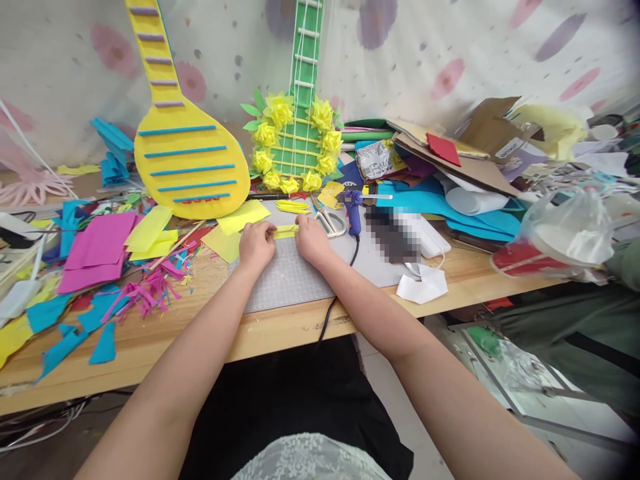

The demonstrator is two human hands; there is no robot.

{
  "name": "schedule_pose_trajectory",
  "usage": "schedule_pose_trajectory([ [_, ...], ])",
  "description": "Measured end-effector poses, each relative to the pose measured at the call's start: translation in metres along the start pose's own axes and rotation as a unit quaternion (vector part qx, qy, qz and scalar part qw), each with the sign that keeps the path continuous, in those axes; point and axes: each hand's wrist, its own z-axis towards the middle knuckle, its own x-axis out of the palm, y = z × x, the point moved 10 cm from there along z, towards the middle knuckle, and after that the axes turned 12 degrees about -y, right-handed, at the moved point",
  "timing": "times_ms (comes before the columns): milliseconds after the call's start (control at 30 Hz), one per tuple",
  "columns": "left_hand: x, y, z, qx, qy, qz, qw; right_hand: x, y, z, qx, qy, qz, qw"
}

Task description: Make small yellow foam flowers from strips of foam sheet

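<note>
The left hand (pixel 257 246) and right hand (pixel 313 240) are curled nearly closed, pinching a yellow paper strip (pixel 285 231) between them. It is over the gray mat (pixel 287 283) on the worktop (pixel 475 275), near the white scissors (pixel 328 223).

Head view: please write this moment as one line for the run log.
left grip: holds yellow paper strip, left end | right grip: holds right end | grey mat: beneath | glue gun: right of scissors

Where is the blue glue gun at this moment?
In the head view, the glue gun is slightly right of centre on the grey mat, just right of the scissors and the right hand.
</note>
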Motion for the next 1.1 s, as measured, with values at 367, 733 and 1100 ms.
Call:
schedule_pose_trajectory([
  [367, 0.003, 0.011, 0.010, -0.020, 0.001, 0.009, 1.000, 0.001, 0.003, 0.001, -0.034, 0.001, 0.028, 0.999],
  [733, 0.004, -0.004, 0.006, 0.045, 0.017, -0.012, 0.999, -0.009, 0.008, 0.002, -0.070, -0.059, 0.079, 0.993],
  [1100, 0.001, -0.009, 0.002, 0.064, 0.026, -0.005, 0.998, -0.003, 0.009, 0.003, -0.079, -0.016, 0.067, 0.994],
])
